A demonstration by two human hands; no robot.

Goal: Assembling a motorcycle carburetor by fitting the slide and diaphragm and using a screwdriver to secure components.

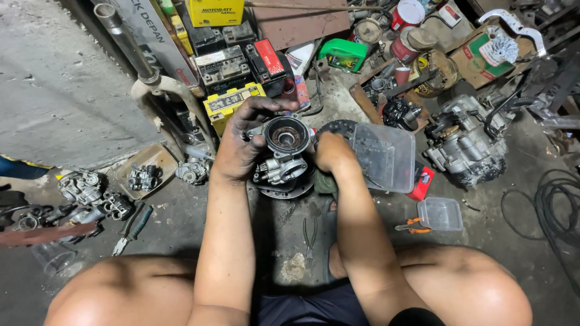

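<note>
Left hand (pixel 238 145) grips carburetor (pixel 283 154) above the floor (pixel 495 241), open bowl end facing up; right hand (pixel 332 154) closed against its side, grasp unclear; mid-inspection, steady hold needed; pliers (pixel 310 234) below.

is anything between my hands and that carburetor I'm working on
No. Your left hand already grips the carburetor from its left side, and your right hand touches its right side. Nothing visible sits between either hand and it.
</note>
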